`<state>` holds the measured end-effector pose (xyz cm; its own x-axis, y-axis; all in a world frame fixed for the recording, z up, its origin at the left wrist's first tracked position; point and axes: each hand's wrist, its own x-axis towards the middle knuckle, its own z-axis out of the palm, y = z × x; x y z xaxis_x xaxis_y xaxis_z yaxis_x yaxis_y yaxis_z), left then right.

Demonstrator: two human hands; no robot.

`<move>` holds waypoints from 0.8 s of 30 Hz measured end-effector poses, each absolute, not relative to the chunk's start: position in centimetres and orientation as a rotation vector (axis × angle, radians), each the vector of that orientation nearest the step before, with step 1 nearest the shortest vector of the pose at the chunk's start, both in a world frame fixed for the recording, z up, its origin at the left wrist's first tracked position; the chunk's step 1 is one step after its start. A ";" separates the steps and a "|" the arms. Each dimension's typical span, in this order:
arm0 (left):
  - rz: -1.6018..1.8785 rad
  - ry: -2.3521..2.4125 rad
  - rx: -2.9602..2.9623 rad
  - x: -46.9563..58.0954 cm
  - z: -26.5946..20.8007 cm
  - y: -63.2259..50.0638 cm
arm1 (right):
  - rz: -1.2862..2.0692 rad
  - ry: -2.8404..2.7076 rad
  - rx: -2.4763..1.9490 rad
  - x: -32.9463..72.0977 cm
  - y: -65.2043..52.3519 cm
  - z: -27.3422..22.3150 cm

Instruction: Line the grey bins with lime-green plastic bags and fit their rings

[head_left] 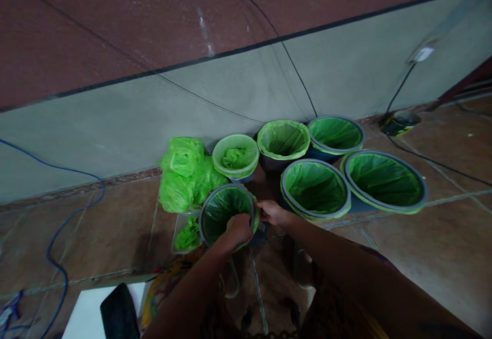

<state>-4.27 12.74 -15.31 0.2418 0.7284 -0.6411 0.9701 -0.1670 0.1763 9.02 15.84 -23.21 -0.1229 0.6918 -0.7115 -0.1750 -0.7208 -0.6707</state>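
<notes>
A small bin with a grey rim stands in front of me, lined with a green plastic bag. My left hand reaches over the near right of its mouth, fingers closed at the liner by the rim; the fingertips are partly hidden. On the outer right side, my right hand pinches the liner's folded-over edge. Just left of this bin sits a clear tray with crumpled green plastic. Behind the tray lies a heap of green bags.
A white bucket holding green plastic stands behind. Several more lined bins stand to the right, including a dark bin and a large grey-rimmed bin. A phone lies on a white surface. A blue cable crosses the floor.
</notes>
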 end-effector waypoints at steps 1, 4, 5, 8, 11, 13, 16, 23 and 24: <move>-0.561 1.545 1.963 -4.4 -15.3 12.8 | 1.913 -0.564 -1.559 8.9 15.8 -23.0; -0.565 1.540 1.957 -4.5 -15.2 12.8 | 1.943 -0.519 -1.568 8.7 15.9 -22.5; -0.572 1.536 1.957 -4.4 -15.0 12.8 | 1.950 -0.511 -1.571 8.7 15.9 -22.3; -0.600 1.515 1.959 -4.3 -14.5 12.7 | 1.969 -0.496 -1.568 8.7 15.9 -21.7; -0.588 1.496 1.974 -4.3 -14.0 12.7 | 1.992 -0.487 -1.550 8.7 15.7 -21.2; -0.571 1.494 1.981 -4.5 -13.7 12.8 | 2.002 -0.481 -1.540 8.7 15.6 -21.0; -0.566 1.492 1.975 -4.9 -13.4 12.9 | 2.008 -0.478 -1.528 8.6 15.6 -20.9; -0.485 1.429 1.886 -6.0 -13.1 13.6 | 2.011 -0.506 -1.528 8.9 15.5 -20.4; -0.446 1.403 1.853 -6.3 -13.2 13.8 | 2.008 -0.514 -1.526 9.0 15.5 -20.3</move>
<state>-6.28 13.79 -13.19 0.3366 0.6638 -0.6679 0.9277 -0.1120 0.3562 8.96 15.49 -20.33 -0.1953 0.6380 -0.7448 -0.2013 -0.7694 -0.6063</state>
